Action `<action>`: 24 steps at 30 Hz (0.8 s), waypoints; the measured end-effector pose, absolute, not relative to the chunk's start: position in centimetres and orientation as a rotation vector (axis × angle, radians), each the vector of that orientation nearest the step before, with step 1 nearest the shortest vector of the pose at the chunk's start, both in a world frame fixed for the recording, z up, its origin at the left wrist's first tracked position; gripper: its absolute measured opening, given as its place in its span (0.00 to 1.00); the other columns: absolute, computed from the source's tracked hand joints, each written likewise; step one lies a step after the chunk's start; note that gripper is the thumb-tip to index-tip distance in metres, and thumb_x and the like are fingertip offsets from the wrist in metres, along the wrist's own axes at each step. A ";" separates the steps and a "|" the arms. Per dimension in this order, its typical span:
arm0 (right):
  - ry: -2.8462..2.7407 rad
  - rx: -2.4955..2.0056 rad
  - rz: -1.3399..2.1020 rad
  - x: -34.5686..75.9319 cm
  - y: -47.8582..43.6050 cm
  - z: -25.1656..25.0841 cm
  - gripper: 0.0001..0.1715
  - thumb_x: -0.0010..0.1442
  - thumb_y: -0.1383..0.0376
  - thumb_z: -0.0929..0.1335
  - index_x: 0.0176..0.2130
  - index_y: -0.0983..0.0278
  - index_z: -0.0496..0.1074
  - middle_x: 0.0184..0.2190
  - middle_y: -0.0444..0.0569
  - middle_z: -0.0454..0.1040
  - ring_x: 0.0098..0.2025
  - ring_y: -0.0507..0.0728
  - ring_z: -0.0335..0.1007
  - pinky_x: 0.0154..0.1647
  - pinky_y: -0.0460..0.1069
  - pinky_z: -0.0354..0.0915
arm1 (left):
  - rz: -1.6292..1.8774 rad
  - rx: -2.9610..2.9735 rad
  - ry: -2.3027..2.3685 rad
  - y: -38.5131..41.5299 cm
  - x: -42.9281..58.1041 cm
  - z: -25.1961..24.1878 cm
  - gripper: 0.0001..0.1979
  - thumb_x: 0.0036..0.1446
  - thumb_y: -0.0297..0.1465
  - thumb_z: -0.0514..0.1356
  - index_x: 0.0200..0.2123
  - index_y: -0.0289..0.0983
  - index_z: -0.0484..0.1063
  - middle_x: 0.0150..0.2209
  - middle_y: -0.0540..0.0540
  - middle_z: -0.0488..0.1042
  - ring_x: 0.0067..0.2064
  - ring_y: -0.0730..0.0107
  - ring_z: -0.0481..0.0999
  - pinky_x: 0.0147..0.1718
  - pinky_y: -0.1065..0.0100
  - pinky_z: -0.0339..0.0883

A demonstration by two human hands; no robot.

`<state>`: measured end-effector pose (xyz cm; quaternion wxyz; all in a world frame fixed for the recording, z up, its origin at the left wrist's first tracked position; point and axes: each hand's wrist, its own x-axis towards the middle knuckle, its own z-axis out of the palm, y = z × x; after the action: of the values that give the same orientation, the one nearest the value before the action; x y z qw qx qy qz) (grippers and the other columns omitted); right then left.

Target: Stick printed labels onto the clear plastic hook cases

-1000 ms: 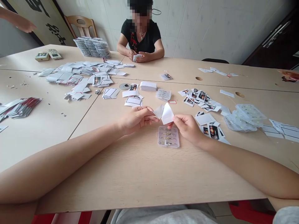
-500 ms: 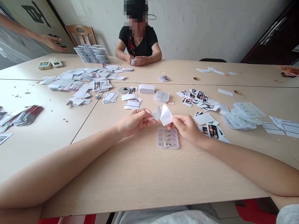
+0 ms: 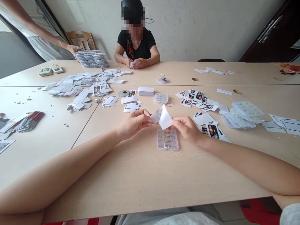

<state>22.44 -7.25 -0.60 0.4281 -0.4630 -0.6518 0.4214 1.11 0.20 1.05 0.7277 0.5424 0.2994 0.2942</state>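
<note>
My left hand [image 3: 134, 122] and my right hand [image 3: 186, 127] each pinch one side of a small white paper label [image 3: 163, 118], which is peeling apart between them above the table. Directly below it lies a small clear plastic box of fish hooks [image 3: 167, 139], flat on the wooden table [image 3: 140, 175]. Both hands hover just above the table, a little apart from the box.
Printed cards [image 3: 199, 97] and clear boxes [image 3: 243, 114] lie to the right; white labels [image 3: 79, 84] are spread at the left. A person sits opposite [image 3: 137, 47]. Another person's hand [image 3: 73, 49] touches stacked boxes [image 3: 92, 58] at the far left.
My hands hold the label much as before. The other person's hand at the far left has come down onto the stacked boxes. The camera has tilted slightly.
</note>
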 end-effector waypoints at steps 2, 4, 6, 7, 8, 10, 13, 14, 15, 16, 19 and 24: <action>-1.661 -1.063 1.205 22.6 -7.3 -0.4 0.13 0.57 0.62 0.64 0.35 0.66 0.74 0.35 0.50 0.76 0.41 0.58 0.70 0.42 0.51 0.64 | 0.650 1.284 0.621 -0.2 1.1 1.4 0.07 0.51 0.28 0.63 0.27 0.34 0.66 0.36 0.46 0.77 0.39 0.72 0.77 0.37 0.72 0.69; -1.709 -0.986 1.314 22.8 -7.3 0.0 0.16 0.54 0.62 0.65 0.42 0.65 0.72 0.39 0.49 0.75 0.43 0.58 0.69 0.42 0.51 0.63 | 0.636 1.402 0.577 -0.6 1.2 1.9 0.07 0.52 0.29 0.62 0.27 0.34 0.65 0.40 0.44 0.77 0.41 0.70 0.76 0.39 0.70 0.70; -1.742 -0.958 1.354 22.9 -7.3 0.4 0.17 0.56 0.58 0.64 0.42 0.66 0.71 0.38 0.49 0.74 0.41 0.57 0.68 0.41 0.50 0.63 | 0.618 1.539 0.547 -1.2 1.1 2.4 0.07 0.53 0.28 0.60 0.27 0.34 0.65 0.42 0.42 0.77 0.42 0.69 0.76 0.40 0.68 0.70; -1.744 -0.968 1.351 22.9 -7.3 0.7 0.17 0.58 0.57 0.62 0.40 0.66 0.72 0.37 0.49 0.73 0.39 0.57 0.68 0.40 0.50 0.62 | 0.612 1.609 0.548 -1.5 1.1 2.7 0.06 0.53 0.28 0.60 0.27 0.34 0.65 0.43 0.42 0.76 0.42 0.69 0.75 0.40 0.68 0.70; -1.737 -0.993 1.332 23.0 -7.3 0.8 0.18 0.60 0.55 0.61 0.38 0.66 0.72 0.35 0.49 0.73 0.38 0.56 0.67 0.39 0.50 0.62 | 0.611 1.681 0.563 -1.8 1.1 2.9 0.05 0.52 0.27 0.59 0.27 0.35 0.65 0.42 0.42 0.76 0.41 0.68 0.75 0.40 0.67 0.71; -1.698 -1.086 1.257 23.0 -7.3 1.1 0.18 0.60 0.55 0.62 0.38 0.66 0.71 0.35 0.49 0.73 0.37 0.56 0.67 0.39 0.50 0.62 | 0.608 1.827 0.611 -2.4 1.0 3.2 0.04 0.51 0.25 0.58 0.27 0.35 0.65 0.43 0.42 0.76 0.41 0.68 0.75 0.41 0.66 0.71; -1.611 -1.189 1.121 23.0 -7.3 1.1 0.17 0.55 0.62 0.66 0.46 0.64 0.69 0.41 0.51 0.72 0.42 0.57 0.67 0.41 0.51 0.64 | 0.609 2.063 0.677 -3.1 0.9 3.5 0.03 0.50 0.24 0.57 0.27 0.36 0.64 0.44 0.42 0.76 0.40 0.68 0.76 0.43 0.64 0.71; -1.581 -1.189 1.110 22.9 -7.3 1.1 0.20 0.54 0.65 0.66 0.48 0.64 0.68 0.43 0.51 0.71 0.44 0.57 0.67 0.42 0.52 0.64 | 0.620 2.152 0.696 -3.3 0.9 3.6 0.03 0.50 0.24 0.57 0.27 0.36 0.64 0.44 0.43 0.76 0.40 0.68 0.76 0.42 0.64 0.71; -1.557 -1.173 1.128 22.9 -7.4 1.2 0.23 0.53 0.67 0.66 0.50 0.63 0.66 0.44 0.52 0.71 0.45 0.57 0.67 0.43 0.52 0.64 | 0.632 2.247 0.711 -3.5 0.8 3.6 0.03 0.50 0.24 0.57 0.28 0.37 0.64 0.44 0.43 0.77 0.40 0.67 0.77 0.41 0.65 0.71; -1.537 -1.146 1.174 22.8 -7.5 1.3 0.24 0.53 0.67 0.66 0.51 0.63 0.66 0.45 0.52 0.71 0.46 0.57 0.67 0.45 0.52 0.65 | 0.649 2.342 0.724 -3.7 0.8 3.5 0.03 0.51 0.25 0.56 0.28 0.37 0.64 0.45 0.44 0.77 0.40 0.67 0.77 0.40 0.65 0.71; -1.477 -1.089 1.350 22.5 -7.9 1.6 0.23 0.57 0.63 0.64 0.53 0.65 0.66 0.46 0.53 0.72 0.48 0.58 0.69 0.48 0.54 0.64 | 0.648 2.582 0.712 -4.1 0.8 3.1 0.03 0.51 0.24 0.55 0.29 0.38 0.65 0.47 0.44 0.76 0.40 0.66 0.77 0.37 0.67 0.70; -1.442 -1.053 1.428 22.3 -8.3 2.0 0.29 0.56 0.65 0.66 0.57 0.64 0.64 0.55 0.54 0.68 0.58 0.60 0.63 0.55 0.54 0.61 | 0.586 2.714 0.626 -4.6 0.8 2.7 0.05 0.52 0.23 0.53 0.29 0.38 0.66 0.47 0.43 0.76 0.44 0.62 0.76 0.40 0.65 0.68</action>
<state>22.32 -8.29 1.99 0.4146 -0.4192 -0.5738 0.5684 0.76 -4.56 2.66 0.1470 0.9432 0.2175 0.2038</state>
